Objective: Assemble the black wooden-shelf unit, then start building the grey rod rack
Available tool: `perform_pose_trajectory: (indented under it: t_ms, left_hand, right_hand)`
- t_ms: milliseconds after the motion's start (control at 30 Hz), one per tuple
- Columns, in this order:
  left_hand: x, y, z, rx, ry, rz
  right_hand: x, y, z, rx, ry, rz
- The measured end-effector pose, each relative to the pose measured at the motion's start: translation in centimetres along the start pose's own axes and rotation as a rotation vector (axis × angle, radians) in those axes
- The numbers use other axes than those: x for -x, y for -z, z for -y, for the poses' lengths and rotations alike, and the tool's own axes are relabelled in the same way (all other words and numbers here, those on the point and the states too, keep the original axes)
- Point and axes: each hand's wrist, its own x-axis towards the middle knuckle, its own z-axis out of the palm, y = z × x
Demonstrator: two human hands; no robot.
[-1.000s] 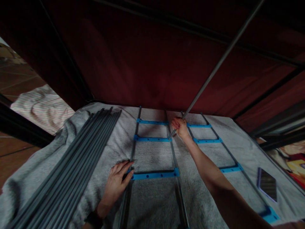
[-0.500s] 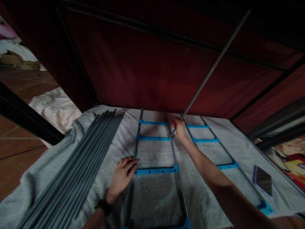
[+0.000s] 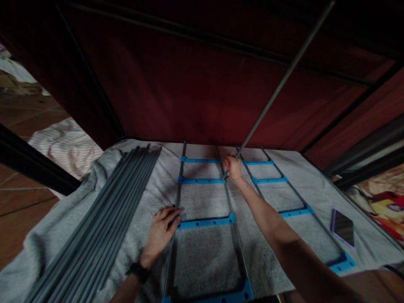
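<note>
Rod (image 3: 280,86), slim, straight, over fleecy cloth (image 3: 202,252)

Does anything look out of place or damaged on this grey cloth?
A dark rectangular phone with a purple edge lies beside the rightmost frame of grey rods and blue bars, seemingly unrelated to those parts. No damage shows.

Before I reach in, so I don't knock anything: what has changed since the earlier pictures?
Mainly the view shifted, bringing more of the nearest blue, dark-dotted crossbar into sight. Nothing was taken or released: the right hand still grips the long grey rod; the left hand stays at the left end of the next blue crossbar.
</note>
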Motion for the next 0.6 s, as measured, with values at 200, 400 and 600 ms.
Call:
perform_pose_trajectory:
  t_ms: [200,400,600]
  left_hand:
    - [-0.14,-0.04,0.21,-0.001,-0.007,0.005]
    - [-0.31,0.01,0.12,0.007,-0.007,0.014]
    - [-0.46,0.06,-0.18,-0.013,-0.022,0.018]
  right_hand:
    - [-0.09,0.11,-0.28,0.001,0.000,0.029]
    - [0.03,0.14,-0.28,0.076,0.008,0.025]
    - [0.13,0.95,-0.65,0.201,0.027,0.021]
